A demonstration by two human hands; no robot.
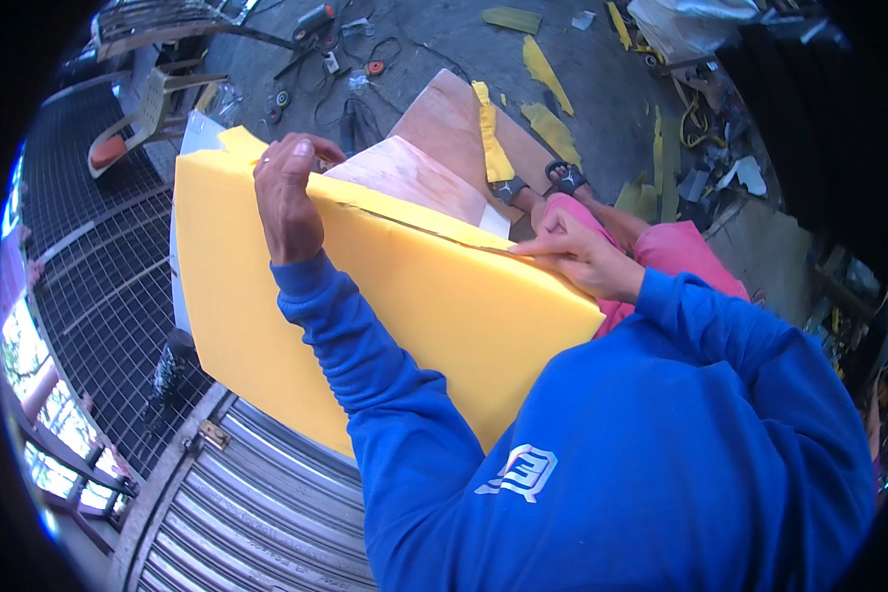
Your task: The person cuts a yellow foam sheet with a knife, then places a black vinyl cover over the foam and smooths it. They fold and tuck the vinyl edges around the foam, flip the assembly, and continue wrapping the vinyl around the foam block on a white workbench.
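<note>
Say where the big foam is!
In the head view, the yellow foam is left of centre, above the metal panel, with the left hand at its top edge.

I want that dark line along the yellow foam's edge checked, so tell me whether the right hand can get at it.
Most likely yes: the right hand is right by one end of the dark line on the yellow foam, with nothing visible in between.
</note>
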